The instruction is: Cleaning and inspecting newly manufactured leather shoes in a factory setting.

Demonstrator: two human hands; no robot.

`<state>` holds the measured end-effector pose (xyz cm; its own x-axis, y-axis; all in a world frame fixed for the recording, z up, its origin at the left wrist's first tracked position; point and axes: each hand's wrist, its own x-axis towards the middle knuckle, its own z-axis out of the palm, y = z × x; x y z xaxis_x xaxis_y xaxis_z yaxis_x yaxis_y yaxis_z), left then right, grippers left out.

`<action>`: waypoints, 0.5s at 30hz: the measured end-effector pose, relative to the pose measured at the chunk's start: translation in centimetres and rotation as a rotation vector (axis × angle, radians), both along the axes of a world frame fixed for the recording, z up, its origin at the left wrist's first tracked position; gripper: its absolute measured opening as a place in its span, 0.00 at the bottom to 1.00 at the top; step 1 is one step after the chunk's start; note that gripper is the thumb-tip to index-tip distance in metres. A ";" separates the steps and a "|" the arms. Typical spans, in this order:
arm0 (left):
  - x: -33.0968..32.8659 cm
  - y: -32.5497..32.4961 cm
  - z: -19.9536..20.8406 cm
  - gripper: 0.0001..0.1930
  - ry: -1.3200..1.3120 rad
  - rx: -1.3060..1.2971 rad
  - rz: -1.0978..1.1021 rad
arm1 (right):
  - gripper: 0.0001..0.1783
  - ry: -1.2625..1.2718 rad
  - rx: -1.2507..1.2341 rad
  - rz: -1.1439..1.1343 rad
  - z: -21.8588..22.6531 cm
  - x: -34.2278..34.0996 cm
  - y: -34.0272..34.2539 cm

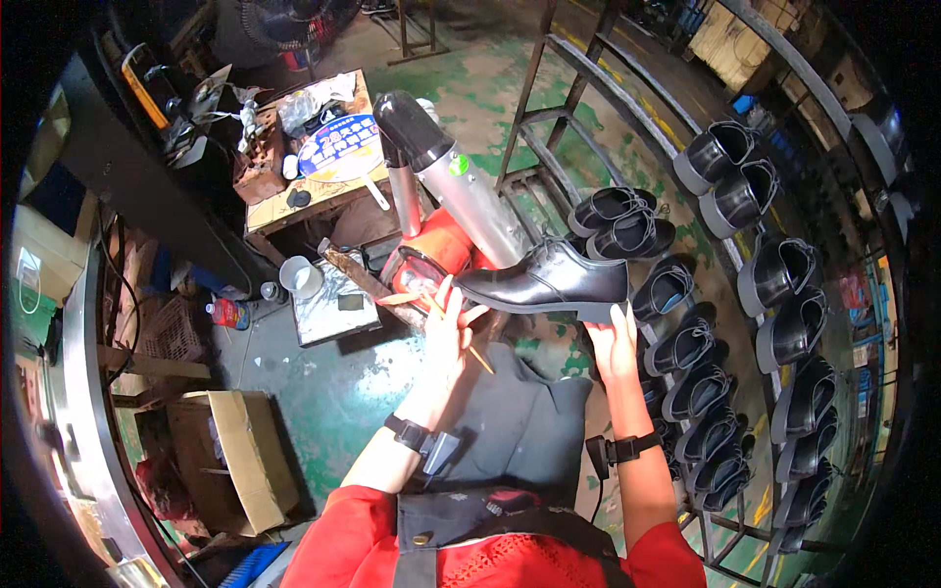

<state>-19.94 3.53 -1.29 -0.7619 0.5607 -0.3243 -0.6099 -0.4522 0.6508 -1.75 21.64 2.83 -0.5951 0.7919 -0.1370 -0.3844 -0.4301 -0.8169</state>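
At the bottom edge, the wearer's red sleeves (pixel 343 529) and dark apron (pixel 461 519) fill the frame; a black strap with a small device circles each forearm. At the centre, a glossy black lace-up dress shoe (pixel 551 277) is held up sideways, toe to the left, sole down. The right hand (pixel 614 345) supports its heel from below, its grip grasping the sole. The left hand (pixel 446 328) is at the toe, its grip closed around a slender orange stick (pixel 480 360); whether its fingertips press the leather is hard to tell. At lower left, an open cardboard box (pixel 257 461) stands on the worn green floor (pixel 260 365). On the right side, a metal rack (pixel 546 115) carries rows of similar black shoes (pixel 742 199). Just beyond the held shoe, a silver cylinder (pixel 482 208) with a black cap rises above a red base. At upper left, a cluttered wooden table (pixel 270 214) bears a blue-and-white paddle fan (pixel 343 149) and a reddish brick (pixel 260 162). A dark electric fan (pixel 279 24) stands farthest, at the top.
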 end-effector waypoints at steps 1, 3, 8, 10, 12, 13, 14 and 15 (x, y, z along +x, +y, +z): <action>0.0 -0.1 0.0 0.28 0.007 0.008 0.005 | 0.25 -0.024 -0.002 0.009 0.1 -0.3 0.3; 0.0 -0.2 -0.2 0.28 0.014 0.016 0.012 | 0.23 -0.050 0.018 0.019 0.7 -0.8 0.4; 0.2 -0.7 -0.2 0.29 -0.010 -0.029 0.023 | 0.21 -0.150 0.013 0.018 1.8 -2.4 0.3; 0.4 -1.2 -0.5 0.29 -0.017 -0.054 0.029 | 0.20 -0.199 0.013 0.020 2.5 -3.0 0.1; 0.4 -1.5 -0.9 0.30 -0.025 -0.080 0.032 | 0.19 -0.270 0.021 0.014 3.3 -3.6 -0.2; 0.4 -1.6 -1.1 0.30 -0.038 -0.085 0.030 | 0.19 -0.271 0.021 0.012 3.3 -3.8 -0.2; 0.4 -1.7 -1.4 0.30 -0.050 -0.090 0.027 | 0.20 -0.300 0.028 0.022 3.2 -4.0 -0.1; 0.4 -1.9 -1.7 0.30 -0.050 -0.091 0.029 | 0.20 -0.328 0.035 0.036 3.1 -4.3 -0.1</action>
